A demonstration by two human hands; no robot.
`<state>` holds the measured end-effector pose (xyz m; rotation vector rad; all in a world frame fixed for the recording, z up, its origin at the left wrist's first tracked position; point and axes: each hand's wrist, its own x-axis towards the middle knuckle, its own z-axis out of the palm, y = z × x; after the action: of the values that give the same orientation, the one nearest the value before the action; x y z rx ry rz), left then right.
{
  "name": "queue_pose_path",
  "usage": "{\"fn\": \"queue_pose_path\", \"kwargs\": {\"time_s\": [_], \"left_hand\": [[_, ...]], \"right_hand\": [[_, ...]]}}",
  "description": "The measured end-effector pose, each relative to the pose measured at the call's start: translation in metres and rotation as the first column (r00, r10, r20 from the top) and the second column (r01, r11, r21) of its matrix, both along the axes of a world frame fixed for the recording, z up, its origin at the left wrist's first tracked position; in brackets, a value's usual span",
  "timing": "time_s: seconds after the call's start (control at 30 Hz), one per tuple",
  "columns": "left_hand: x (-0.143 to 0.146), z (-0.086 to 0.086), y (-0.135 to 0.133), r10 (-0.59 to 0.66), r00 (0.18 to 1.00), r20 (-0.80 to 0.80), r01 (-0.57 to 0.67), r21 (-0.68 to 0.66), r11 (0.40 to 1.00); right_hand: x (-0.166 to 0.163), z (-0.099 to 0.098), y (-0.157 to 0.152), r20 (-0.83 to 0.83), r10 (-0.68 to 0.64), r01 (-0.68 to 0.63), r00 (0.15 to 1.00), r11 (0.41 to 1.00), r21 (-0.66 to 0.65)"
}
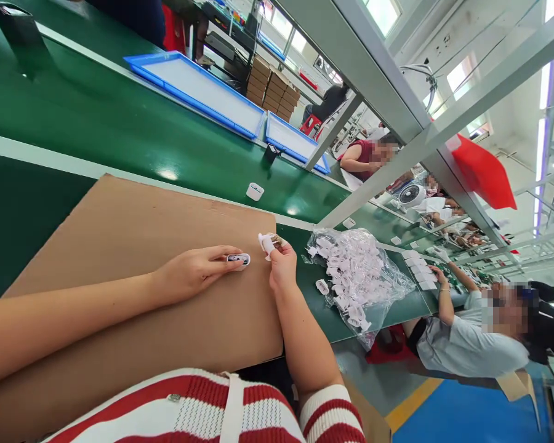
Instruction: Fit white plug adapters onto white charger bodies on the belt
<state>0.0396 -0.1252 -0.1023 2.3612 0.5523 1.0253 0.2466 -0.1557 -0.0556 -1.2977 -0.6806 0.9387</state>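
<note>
My left hand is closed on a small white oval housing with a dark inside, held just over the brown cardboard sheet. Between the fingers of my right hand is a white plastic part with thin projecting bits; its exact kind I cannot make out. The two pieces are apart, a short way from each other near the cardboard's right end. To the right of my right hand lies a clear plastic bag spread under a heap of similar white plastic parts. One loose white part sits at its left edge.
A white case stands on the green belt beyond the cardboard. Blue-rimmed trays line the far side. A metal frame post rises past the bag. At right, a co-worker reaches toward white boxes.
</note>
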Motion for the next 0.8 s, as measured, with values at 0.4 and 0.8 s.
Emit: {"fn": "queue_pose_path", "kwargs": {"time_s": [0.4,0.8], "left_hand": [[-0.014,0.003,-0.018,0.005,0.995,0.097,-0.017,0.119,0.993],[-0.006,0.016,-0.019,0.128,0.992,0.008,-0.126,-0.129,0.984]], "right_hand": [[0.006,0.009,0.002,-0.018,-0.118,0.118,0.993,0.992,0.038],[-0.007,0.02,-0.019,0.401,0.172,-0.183,0.9,0.983,-0.011]]}}
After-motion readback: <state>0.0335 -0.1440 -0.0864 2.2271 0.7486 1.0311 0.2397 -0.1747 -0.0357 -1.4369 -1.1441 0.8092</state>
